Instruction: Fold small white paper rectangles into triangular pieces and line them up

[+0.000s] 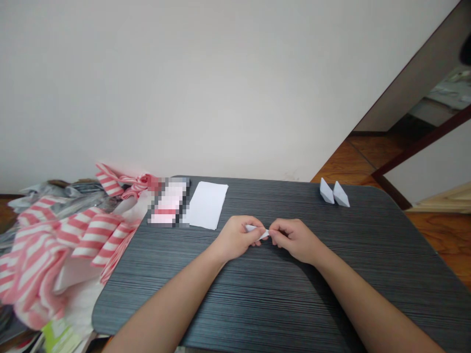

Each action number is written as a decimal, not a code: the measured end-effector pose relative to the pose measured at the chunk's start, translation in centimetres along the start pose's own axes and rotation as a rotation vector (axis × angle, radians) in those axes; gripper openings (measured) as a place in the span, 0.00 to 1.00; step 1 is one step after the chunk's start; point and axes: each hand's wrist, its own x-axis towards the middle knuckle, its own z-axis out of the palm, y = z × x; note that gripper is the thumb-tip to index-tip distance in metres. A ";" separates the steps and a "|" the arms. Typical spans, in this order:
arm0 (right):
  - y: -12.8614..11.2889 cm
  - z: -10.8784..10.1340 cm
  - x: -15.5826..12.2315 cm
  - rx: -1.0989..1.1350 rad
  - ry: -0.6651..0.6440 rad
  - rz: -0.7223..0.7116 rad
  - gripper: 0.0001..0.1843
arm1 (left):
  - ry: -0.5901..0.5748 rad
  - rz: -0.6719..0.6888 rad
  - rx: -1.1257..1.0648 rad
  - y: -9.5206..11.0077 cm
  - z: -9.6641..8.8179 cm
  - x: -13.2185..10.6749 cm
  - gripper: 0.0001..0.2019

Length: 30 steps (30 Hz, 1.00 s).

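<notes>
Folded paper [264,235]: being held over the desk [257,304], being pinched by the left hand [237,238] and, at its narrow end, by the right hand [294,239]; probably needing light, even pressure against crumpling.

1. Wall [221,88]: plain, pale grey, fills most of the upper view.
2. Table [390,230]: dark top, fine lines, rounded corners; far edge near the wall.
3. Floor [340,164]: brown wood, visible at right.
4. Light: soft, fairly even.
</notes>
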 end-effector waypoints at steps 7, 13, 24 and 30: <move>-0.1 0.0 0.0 0.014 0.008 -0.022 0.10 | 0.002 -0.004 -0.004 -0.1 -0.1 0.0 0.11; -0.2 -0.1 0.0 0.010 -0.007 -0.030 0.08 | 0.011 0.001 -0.009 0.0 0.0 0.0 0.10; 0.1 0.0 0.1 -0.032 0.005 -0.052 0.09 | 0.004 -0.001 0.018 0.2 0.0 -0.1 0.11; -0.1 0.1 0.0 -0.001 -0.008 -0.033 0.09 | 0.012 0.013 0.041 0.0 -0.1 -0.1 0.11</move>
